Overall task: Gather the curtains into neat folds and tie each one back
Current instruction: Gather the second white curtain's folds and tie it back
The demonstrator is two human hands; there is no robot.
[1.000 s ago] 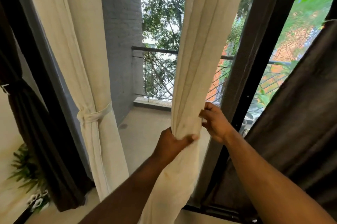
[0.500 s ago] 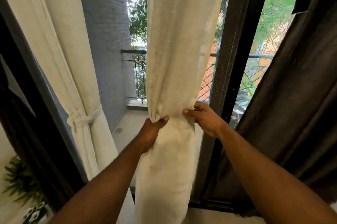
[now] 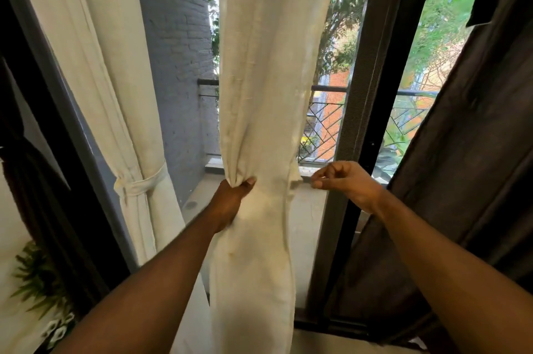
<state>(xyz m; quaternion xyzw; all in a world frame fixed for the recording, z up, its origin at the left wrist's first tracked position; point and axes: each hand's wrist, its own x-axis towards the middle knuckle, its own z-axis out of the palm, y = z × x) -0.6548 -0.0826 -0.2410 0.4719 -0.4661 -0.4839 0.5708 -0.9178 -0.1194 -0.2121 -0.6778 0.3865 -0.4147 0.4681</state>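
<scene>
Curtain: the loose cream linen curtain (image 3: pixel 268 111) hangs mid-frame in the open doorway, with the grey brick wall (image 3: pixel 176 45) to its left and the dark door frame (image 3: pixel 372 71) close on its right, a narrow gap either side. My left hand (image 3: pixel 230 198) pinches its left edge into a bunch, thumb over the folds. My right hand (image 3: pixel 346 182) sits just off its right edge, fingers curled, holding nothing I can see. Far left, the tied cream curtain (image 3: pixel 115 94) is cinched by a cream fabric tieback (image 3: pixel 144 182). A dark brown curtain (image 3: pixel 467 151) hangs loose at right.
</scene>
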